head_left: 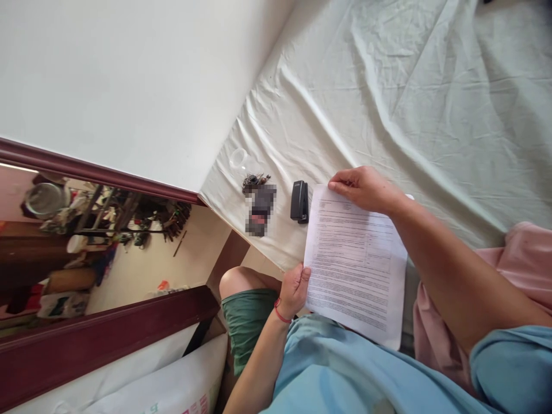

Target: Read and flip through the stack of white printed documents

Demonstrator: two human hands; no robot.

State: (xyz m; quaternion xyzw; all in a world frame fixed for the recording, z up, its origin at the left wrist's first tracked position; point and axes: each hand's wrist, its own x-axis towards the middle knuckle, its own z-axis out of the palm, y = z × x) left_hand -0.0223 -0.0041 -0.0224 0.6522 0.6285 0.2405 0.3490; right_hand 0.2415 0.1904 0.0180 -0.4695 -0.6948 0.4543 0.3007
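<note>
Printed white paper sheets (353, 270) lie over my lap, dense with lines of small text and a small table at the right. My left hand (295, 290), with a red string at the wrist, pinches their left edge between thumb and fingers. At the top left corner, my right hand (365, 187) grips the upper edge, thumb and fingers together. Just left of the papers a black stapler (298, 201) rests on the pale bedsheet. How many sheets are in the stack I cannot tell.
Left of the stapler are a blurred-out dark item (261, 210), a dark tangled cluster (254, 183) and a clear plastic cup or lid (238, 160). The wrinkled bedsheet (388, 86) spreads beyond. A pink cloth (517, 253) lies at right. A dark-red-framed opening (107, 190) shows household clutter.
</note>
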